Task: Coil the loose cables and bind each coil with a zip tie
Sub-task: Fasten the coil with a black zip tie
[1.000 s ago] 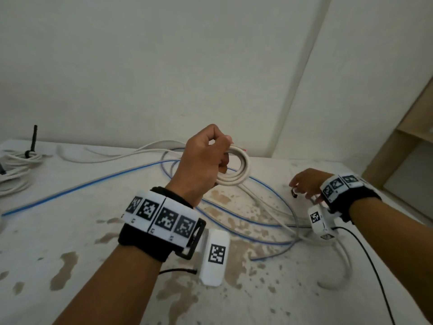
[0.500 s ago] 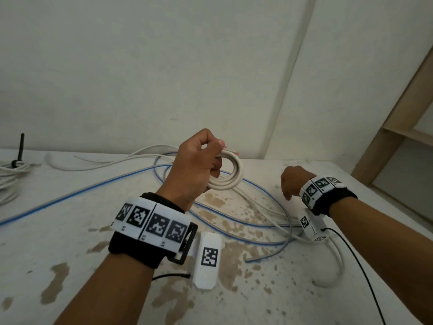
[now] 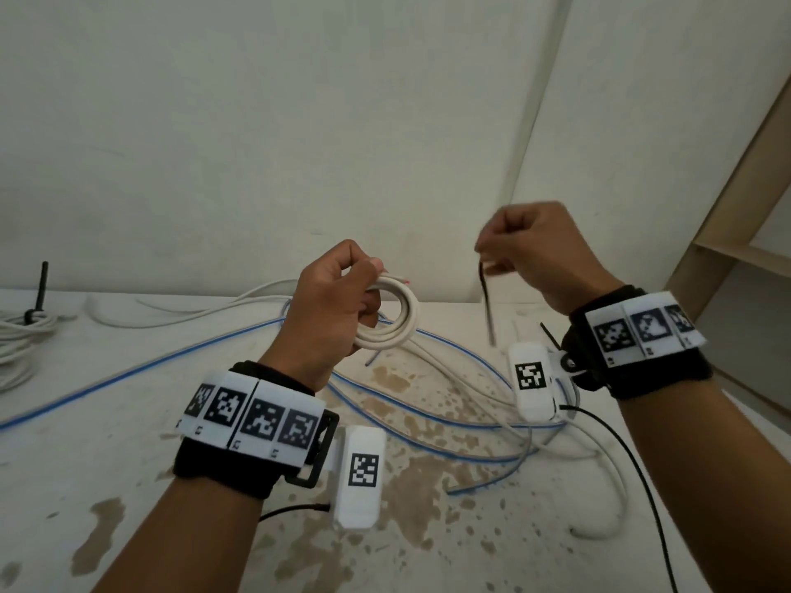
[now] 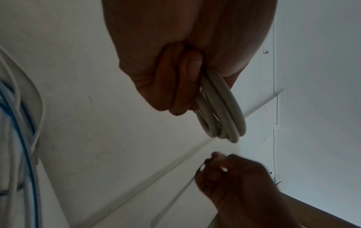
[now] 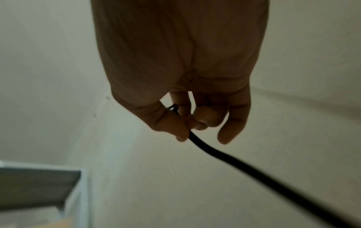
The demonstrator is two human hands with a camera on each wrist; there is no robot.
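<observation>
My left hand (image 3: 342, 301) grips a small coil of white cable (image 3: 398, 318) and holds it up above the table; the left wrist view shows the coil (image 4: 220, 111) hanging from my curled fingers. My right hand (image 3: 526, 246) is raised to the right of the coil and pinches a black zip tie (image 3: 487, 306) near its head, the strap dangling downward. In the right wrist view the zip tie (image 5: 224, 155) runs out from between thumb and forefinger. The two hands are apart and the tie does not touch the coil.
Loose white and blue cables (image 3: 428, 404) sprawl over the stained white table (image 3: 128, 485). A bound white cable coil (image 3: 21, 340) with a black tie lies at the far left. A wooden shelf (image 3: 736, 233) stands at the right, and another black zip tie (image 3: 550, 333) lies on the table.
My right hand has lifted from the table with a black zip tie pinched in it, rising toward the coil. The left hand keeps holding the white coil in about the same place.
</observation>
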